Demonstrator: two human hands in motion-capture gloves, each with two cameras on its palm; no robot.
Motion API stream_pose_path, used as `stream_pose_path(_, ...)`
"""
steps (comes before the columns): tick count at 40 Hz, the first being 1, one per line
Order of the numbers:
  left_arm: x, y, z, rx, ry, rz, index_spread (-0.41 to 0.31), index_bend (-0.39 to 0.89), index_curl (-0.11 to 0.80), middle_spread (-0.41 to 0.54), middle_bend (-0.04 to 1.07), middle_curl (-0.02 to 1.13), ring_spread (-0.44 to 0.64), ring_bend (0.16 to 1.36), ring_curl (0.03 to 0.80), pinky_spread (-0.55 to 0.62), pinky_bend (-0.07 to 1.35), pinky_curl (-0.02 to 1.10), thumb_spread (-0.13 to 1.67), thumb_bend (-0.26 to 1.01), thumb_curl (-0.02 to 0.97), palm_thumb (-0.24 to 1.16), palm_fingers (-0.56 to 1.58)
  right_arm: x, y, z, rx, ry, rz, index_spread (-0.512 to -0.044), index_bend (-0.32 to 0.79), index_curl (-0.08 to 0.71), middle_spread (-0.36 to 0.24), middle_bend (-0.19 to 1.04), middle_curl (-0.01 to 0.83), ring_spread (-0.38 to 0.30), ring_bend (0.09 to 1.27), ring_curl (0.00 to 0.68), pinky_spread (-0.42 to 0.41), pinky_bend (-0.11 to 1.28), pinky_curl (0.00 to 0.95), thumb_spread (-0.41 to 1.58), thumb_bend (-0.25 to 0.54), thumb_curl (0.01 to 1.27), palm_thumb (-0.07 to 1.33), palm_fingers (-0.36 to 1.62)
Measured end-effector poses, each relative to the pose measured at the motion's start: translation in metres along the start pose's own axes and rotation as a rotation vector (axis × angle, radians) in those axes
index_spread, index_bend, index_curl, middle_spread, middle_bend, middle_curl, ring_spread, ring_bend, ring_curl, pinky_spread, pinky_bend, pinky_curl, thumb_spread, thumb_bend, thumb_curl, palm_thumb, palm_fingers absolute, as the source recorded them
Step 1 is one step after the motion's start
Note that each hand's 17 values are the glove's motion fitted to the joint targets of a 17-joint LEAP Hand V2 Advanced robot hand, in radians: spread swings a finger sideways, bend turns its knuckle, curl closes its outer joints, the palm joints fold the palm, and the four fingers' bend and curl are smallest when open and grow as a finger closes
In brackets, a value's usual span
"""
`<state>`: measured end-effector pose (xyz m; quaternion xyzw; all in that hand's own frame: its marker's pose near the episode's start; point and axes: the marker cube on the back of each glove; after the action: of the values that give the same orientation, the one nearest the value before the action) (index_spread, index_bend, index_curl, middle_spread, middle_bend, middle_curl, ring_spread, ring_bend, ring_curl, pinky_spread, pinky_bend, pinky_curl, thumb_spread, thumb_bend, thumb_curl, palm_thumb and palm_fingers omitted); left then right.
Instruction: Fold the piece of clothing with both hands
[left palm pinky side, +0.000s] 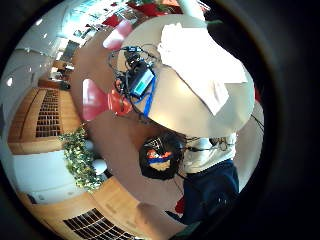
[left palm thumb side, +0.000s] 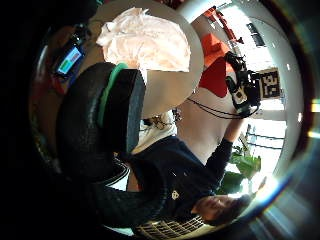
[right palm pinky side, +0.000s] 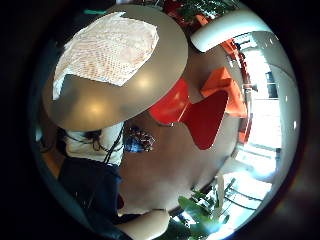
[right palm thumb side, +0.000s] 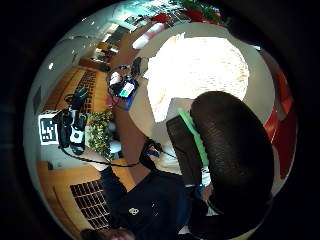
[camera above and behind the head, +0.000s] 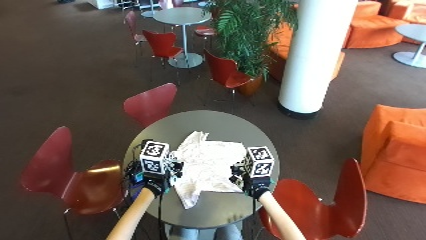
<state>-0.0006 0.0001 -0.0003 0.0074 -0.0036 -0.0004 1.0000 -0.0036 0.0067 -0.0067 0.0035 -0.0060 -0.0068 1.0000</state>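
Round grey table (camera above and behind the head: 229, 125) in front of me, white garment (camera above and behind the head: 203, 165) lying on it, spread but rumpled, roughly in the middle and reaching toward my edge of the tabletop; one narrow flap of it trails down toward me near my left side. My left hand (camera above and behind the head: 156, 181) is raised above the table's left edge, beside the cloth, not touching it as far as I can see. My right hand (camera above and behind the head: 256, 181) is up at the cloth's right border, likewise above the tabletop. From above, both hands are largely hidden, so whether my fingers are apart or together I cannot tell there. Left thumb-side palm view: one dark gloved finger (left palm thumb side: 100, 125) curves across in front of the lens, nothing under it, and the garment (left palm thumb side: 145, 42) sits well off below on the table. Right thumb-side palm view: the same, a gloved finger (right palm thumb side: 232, 150) arching over, nothing in it, the cloth (right palm thumb side: 200, 70) far below. Both palms face down at the table from a height, both hands bare of cloth. A small device with a lit screen (left palm pinky side: 141, 82) and a tangle of cables lies at the table's left edge. Red chairs (camera above and behind the head: 66, 172) stand around the table on a brown floor.
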Motion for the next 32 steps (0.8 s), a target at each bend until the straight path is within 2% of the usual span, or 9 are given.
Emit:
stream_pose_path(1, 0.000, 0.000, -0.001, 0.003, -0.004, -0.001, -0.059, 0.31, 0.084, 0.018, 0.16, 0.04, 0.06, 0.41, 0.078, 0.06, 0.27, 0.07, 0.46, 0.11, 0.027, 0.16, 0.51, -0.001, 0.002, -0.002, 0.002, -0.003, -0.003, -0.160, 0.25, 0.072, -0.029, 0.19, 0.047, 0.019, 0.26, 0.050, 0.072, 0.36, 0.080, 0.45, 0.184, 0.04, 0.26, 0.41)
stream_pose_path(5, -0.003, 0.002, -0.001, 0.010, -0.046, -0.014, -0.092, 0.33, 0.150, 0.020, 0.16, 0.10, 0.09, 0.44, 0.154, 0.08, 0.27, 0.13, 0.75, 0.11, 0.052, 0.17, 0.50, -0.004, 0.011, -0.013, 0.022, -0.011, -0.011, -0.229, 0.24, 0.143, -0.036, 0.19, 0.093, 0.029, 0.27, 0.105, 0.105, 0.38, 0.147, 0.75, 0.212, 0.07, 0.30, 0.39)
stream_pose_path(13, -0.012, 0.000, 0.009, -0.042, -0.028, -0.030, -0.117, 0.32, 0.234, 0.023, 0.15, 0.16, 0.12, 0.45, 0.208, 0.10, 0.26, 0.19, 1.07, 0.10, 0.099, 0.17, 0.47, 0.005, 0.002, -0.014, 0.034, -0.014, 0.010, -0.291, 0.22, 0.219, -0.043, 0.18, 0.155, 0.039, 0.26, 0.152, 0.136, 0.37, 0.204, 1.10, 0.213, 0.11, 0.31, 0.37)
stream_pose_path(21, -0.020, -0.009, 0.025, -0.072, -0.020, -0.036, -0.127, 0.31, 0.290, 0.024, 0.15, 0.18, 0.13, 0.46, 0.234, 0.10, 0.25, 0.23, 1.21, 0.08, 0.136, 0.18, 0.46, 0.007, -0.004, -0.017, -0.013, -0.043, 0.023, -0.307, 0.18, 0.261, -0.041, 0.17, 0.195, 0.037, 0.27, 0.184, 0.138, 0.36, 0.237, 1.26, 0.195, 0.14, 0.32, 0.38)
stream_pose_path(26, -0.017, -0.019, 0.042, -0.144, 0.037, -0.008, -0.124, 0.28, 0.313, 0.034, 0.14, 0.19, 0.14, 0.47, 0.247, 0.11, 0.27, 0.26, 1.23, 0.05, 0.157, 0.17, 0.42, 0.011, -0.013, -0.015, -0.010, -0.054, 0.053, -0.312, 0.16, 0.272, -0.044, 0.17, 0.211, 0.028, 0.31, 0.211, 0.133, 0.37, 0.256, 1.31, 0.179, 0.16, 0.32, 0.40)
stream_pose_path(29, -0.011, -0.030, 0.060, -0.207, 0.090, 0.022, -0.120, 0.23, 0.316, 0.052, 0.12, 0.20, 0.15, 0.48, 0.258, 0.13, 0.30, 0.28, 1.23, 0.03, 0.169, 0.16, 0.38, 0.014, -0.017, -0.012, -0.010, -0.065, 0.077, -0.313, 0.15, 0.275, -0.055, 0.17, 0.222, 0.024, 0.33, 0.226, 0.123, 0.38, 0.268, 1.33, 0.170, 0.16, 0.32, 0.41)
stream_pose_path(31, -0.005, -0.036, 0.071, -0.228, 0.107, 0.033, -0.107, 0.11, 0.289, 0.090, 0.10, 0.19, 0.19, 0.49, 0.263, 0.20, 0.43, 0.31, 1.18, 0.00, 0.174, 0.14, 0.31, 0.017, -0.021, -0.006, -0.014, -0.069, 0.088, -0.313, 0.14, 0.276, -0.063, 0.18, 0.231, 0.019, 0.34, 0.236, 0.120, 0.38, 0.276, 1.34, 0.164, 0.17, 0.32, 0.42)
stream_pose_path(32, -0.001, -0.039, 0.076, -0.236, 0.112, 0.037, -0.101, 0.09, 0.282, 0.106, 0.10, 0.19, 0.20, 0.49, 0.268, 0.22, 0.47, 0.32, 1.16, -0.01, 0.178, 0.13, 0.28, 0.019, -0.024, -0.002, -0.017, -0.069, 0.093, -0.313, 0.14, 0.276, -0.065, 0.18, 0.233, 0.017, 0.34, 0.240, 0.119, 0.39, 0.280, 1.34, 0.161, 0.17, 0.32, 0.42)
